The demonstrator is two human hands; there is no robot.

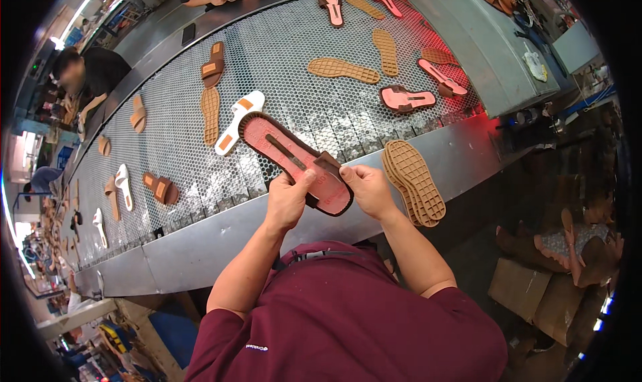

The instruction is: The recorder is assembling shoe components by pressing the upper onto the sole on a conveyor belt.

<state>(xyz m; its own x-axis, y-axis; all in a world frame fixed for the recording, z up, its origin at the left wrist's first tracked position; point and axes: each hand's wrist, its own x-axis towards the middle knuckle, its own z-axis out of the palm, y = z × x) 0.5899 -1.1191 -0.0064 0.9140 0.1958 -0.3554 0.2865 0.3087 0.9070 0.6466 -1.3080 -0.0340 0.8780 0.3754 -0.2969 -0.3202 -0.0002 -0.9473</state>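
Observation:
Between my two hands is a sandal upper (pixel 284 156) with a pink underside, a dark brown edge and a dark strip down its middle. My left hand (pixel 289 198) grips its left side near the strap, thumb on the pink face. On the other side, my right hand (pixel 370 189) pinches the brown strap end between thumb and fingers. Just right of that hand, a small stack of tan grid-patterned soles (pixel 416 181) rests on the metal edge. A white sandal (pixel 239 122) lies on the mesh conveyor behind the held piece.
The mesh conveyor (pixel 281 54) carries brown sandals (pixel 212 65), loose tan soles (pixel 344 69) and pink-bottomed uppers (pixel 406 99). A metal housing (pixel 495 67) stands over its right end, glowing red. Co-workers sit across, one at the left (pixel 100 74). Cardboard boxes (pixel 528 292) stand lower right.

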